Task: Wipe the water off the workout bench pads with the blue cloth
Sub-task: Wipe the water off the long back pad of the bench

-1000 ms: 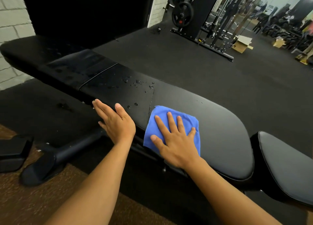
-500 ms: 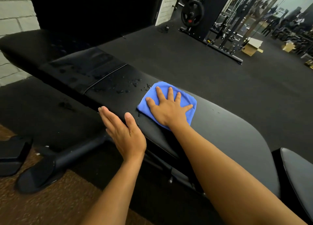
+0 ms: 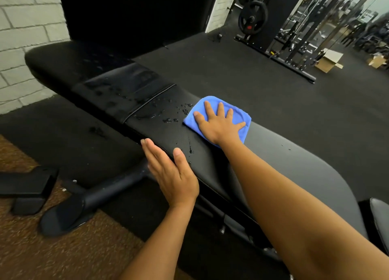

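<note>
While droplets (image 3: pixel 168 119) bead nearby, right hand (image 3: pixel 219 126) flat on blue cloth (image 3: pixel 240 115), bench pad (image 3: pixel 294 170)

Head-worn view, down over bench (image 3: pixel 294 170)

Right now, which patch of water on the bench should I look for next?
Find the long black bench pad running across the frame. On it, the right hand presses the blue cloth flat. The water droplets lie just left of the cloth, before the seam: glossy beads on matte black.
</note>
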Demonstrator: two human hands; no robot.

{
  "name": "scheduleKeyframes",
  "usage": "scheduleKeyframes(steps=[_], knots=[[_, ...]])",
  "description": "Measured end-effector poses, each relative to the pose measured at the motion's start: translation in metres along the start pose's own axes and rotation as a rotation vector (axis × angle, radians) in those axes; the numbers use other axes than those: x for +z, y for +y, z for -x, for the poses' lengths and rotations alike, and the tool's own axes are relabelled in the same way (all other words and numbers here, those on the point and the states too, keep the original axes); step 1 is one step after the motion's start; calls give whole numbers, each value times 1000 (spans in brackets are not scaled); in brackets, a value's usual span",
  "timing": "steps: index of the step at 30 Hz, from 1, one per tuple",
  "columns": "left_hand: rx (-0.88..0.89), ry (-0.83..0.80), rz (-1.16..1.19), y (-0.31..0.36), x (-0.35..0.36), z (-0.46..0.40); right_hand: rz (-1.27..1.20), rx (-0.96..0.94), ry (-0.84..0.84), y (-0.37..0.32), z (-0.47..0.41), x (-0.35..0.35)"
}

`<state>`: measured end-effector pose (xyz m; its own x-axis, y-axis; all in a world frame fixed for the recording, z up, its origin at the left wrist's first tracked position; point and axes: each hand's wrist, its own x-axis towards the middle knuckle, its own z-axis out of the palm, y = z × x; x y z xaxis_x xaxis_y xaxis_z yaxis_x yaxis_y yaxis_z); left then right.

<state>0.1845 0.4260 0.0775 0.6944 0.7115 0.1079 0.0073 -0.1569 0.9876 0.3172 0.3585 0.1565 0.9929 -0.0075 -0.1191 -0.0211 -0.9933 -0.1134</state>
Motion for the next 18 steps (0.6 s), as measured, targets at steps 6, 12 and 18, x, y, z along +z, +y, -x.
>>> scheduleKeyframes(steps=[6, 12, 18], knots=[[-43, -45, 158, 0, -11, -3, 7, -106, -35, -3, 56, 10], [-132, -16, 388, 13, -26, -6, 10, -168, -40, -7, 106, 16], [-163, 30, 446, 18, -29, -9, 83, -229, -24, -10, 135, 24]])
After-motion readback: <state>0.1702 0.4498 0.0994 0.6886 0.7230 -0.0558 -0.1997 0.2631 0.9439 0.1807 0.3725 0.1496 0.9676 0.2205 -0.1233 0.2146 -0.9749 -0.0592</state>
